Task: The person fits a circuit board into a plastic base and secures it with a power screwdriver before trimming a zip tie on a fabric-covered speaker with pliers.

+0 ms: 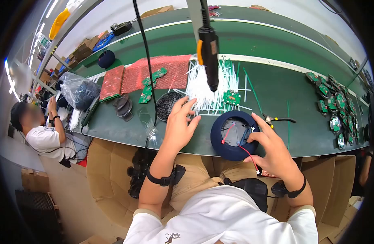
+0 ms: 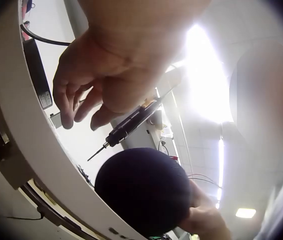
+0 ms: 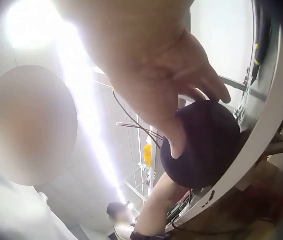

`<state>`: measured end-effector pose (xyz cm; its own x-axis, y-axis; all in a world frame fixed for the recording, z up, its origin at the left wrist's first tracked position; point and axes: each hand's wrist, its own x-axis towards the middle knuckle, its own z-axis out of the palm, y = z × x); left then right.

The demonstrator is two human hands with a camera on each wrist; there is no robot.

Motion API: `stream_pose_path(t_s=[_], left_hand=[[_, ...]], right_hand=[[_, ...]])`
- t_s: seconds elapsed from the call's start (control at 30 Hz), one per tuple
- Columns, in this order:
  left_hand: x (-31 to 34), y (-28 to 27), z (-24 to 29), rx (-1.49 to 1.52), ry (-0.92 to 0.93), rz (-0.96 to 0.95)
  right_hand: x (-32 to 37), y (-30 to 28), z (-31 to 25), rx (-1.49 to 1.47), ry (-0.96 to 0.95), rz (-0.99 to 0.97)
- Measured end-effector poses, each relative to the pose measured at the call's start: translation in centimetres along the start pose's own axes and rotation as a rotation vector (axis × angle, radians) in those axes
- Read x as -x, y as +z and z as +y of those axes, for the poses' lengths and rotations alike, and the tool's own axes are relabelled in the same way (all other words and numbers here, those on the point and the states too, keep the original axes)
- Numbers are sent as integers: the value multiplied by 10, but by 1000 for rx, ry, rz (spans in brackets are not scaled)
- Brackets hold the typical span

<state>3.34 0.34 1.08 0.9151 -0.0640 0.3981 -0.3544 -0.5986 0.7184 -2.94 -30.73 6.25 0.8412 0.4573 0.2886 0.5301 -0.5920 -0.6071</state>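
A dark blue round shell, like a small speaker housing, sits at the table's front edge with its open side up. Red wires with a white plug come out over its rim. My right hand grips its right side, thumb low on the outer wall and fingers at the rim, as the right wrist view also shows with the shell. Left of it, my left hand hovers beside a black dish of small dark parts, fingers loosely bent and apart from the thumb. Nothing shows between them.
A black electric screwdriver hangs over a pile of white strips. A green circuit board lies on the strips. Pliers rest right of the shell. Several round board assemblies are heaped far right; red bubble wrap lies behind.
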Motion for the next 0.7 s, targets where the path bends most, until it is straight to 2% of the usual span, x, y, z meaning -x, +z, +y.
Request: stream_pose_path(t_s=[0.03,0.1,0.17,0.23,0.3,0.37,0.43,0.5,0.57,0.7], left_hand=[[-3,4,0,-15,52,60],[9,4,3,-32,37,70],[25,3,1,-87,-18,9],[38,8,3,-39,-35,7],[48,14,1,-45,-30,16],[50,20,7,-66,-74,52],[52,26,6,-317,150,135],[53,29,7,-304,118,173],[53,27,3,-284,104,193],[51,27,5,-264,81,238]], right_hand=[[1,0,1,-9,8,8],[5,-7,6,12,2,26],[5,-19,10,-251,182,93],[-3,-32,29,-269,173,261],[-26,-60,53,-63,205,282],[-63,-76,85,49,173,399],[-104,-93,121,178,288,419],[-146,-108,166,278,384,450],[-180,-117,224,448,369,520],[-224,-134,303,517,464,611]])
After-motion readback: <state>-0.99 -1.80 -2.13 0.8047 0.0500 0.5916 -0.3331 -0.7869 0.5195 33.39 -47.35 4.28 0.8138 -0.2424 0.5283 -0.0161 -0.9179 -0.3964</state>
